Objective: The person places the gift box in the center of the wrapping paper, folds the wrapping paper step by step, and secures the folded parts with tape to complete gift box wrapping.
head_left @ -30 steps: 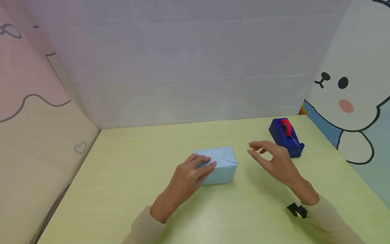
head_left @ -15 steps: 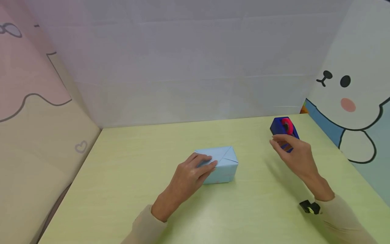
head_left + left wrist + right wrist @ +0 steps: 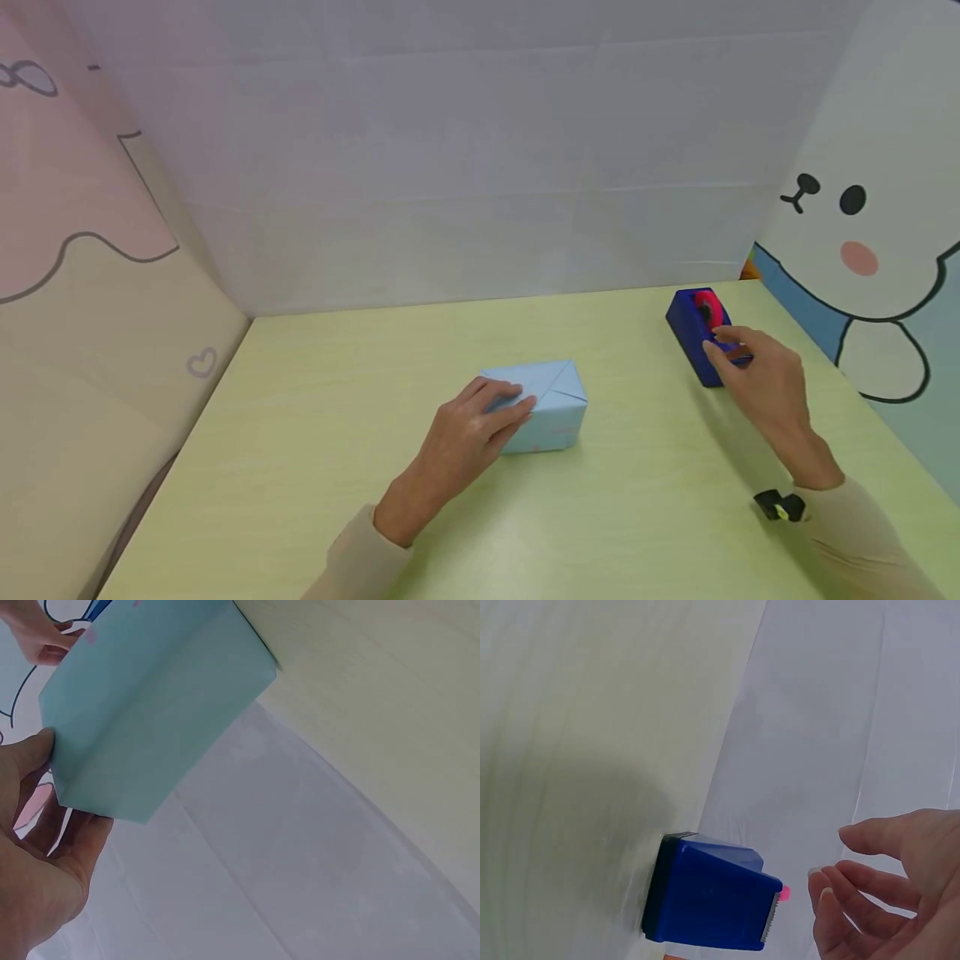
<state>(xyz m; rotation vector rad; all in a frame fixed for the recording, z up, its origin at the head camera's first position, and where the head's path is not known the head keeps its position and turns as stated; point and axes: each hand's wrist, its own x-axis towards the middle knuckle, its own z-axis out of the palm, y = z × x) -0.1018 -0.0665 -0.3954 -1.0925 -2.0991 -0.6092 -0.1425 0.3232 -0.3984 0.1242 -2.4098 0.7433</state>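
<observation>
A box wrapped in light blue paper (image 3: 553,417) lies on the table, its folded paper flap facing up at the right end. My left hand (image 3: 461,425) grips its left part, thumb and fingers on its edges in the left wrist view. Farther right stands a dark blue tape dispenser (image 3: 692,342) with a pink-red roll core (image 3: 707,307). Over its front end hovers my right hand (image 3: 768,383). In the right wrist view, a gap parts thumb and fingers, and they are clear of the dispenser's toothed cutter (image 3: 770,919); no tape piece is visible between them.
The pale yellow-green table (image 3: 360,358) meets a white sheet (image 3: 480,167) at the back. Printed cartoon panels flank both sides, with a bear face (image 3: 885,217) on the right. A small black device (image 3: 778,505) sits at the right sleeve.
My right hand has moved right, from beside the wrapped box to over the front of the tape dispenser. The left hand and the wrapped box have stayed put.
</observation>
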